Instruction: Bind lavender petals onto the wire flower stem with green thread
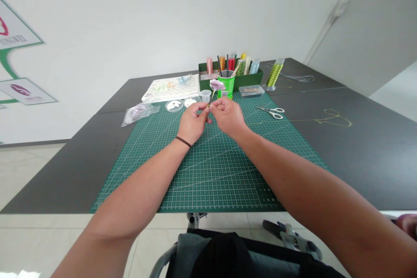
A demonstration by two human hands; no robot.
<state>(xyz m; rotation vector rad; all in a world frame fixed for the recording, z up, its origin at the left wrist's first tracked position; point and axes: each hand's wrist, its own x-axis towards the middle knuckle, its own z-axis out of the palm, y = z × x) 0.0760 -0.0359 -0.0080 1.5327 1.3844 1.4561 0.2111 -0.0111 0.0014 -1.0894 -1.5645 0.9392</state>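
Observation:
Both my hands are raised together above a green cutting mat (208, 173). Between their fingertips stands a small pale purple handmade flower (217, 85) on a thin green stem (211, 100). My left hand (192, 124), with a dark band on its wrist, pinches the lower stem. My right hand (228, 117) pinches it from the other side, and the fingers hide the stem's lower end. Behind the flower stands a green cup (226, 87) holding thin sticks.
Steel scissors (271, 112) lie on the mat's right side. Beyond stand a green box of bead tubes (231, 74), a green wire spool (273, 74) and a white patterned board (171, 88). A clear plastic bag (138, 114) and small round lids lie at left.

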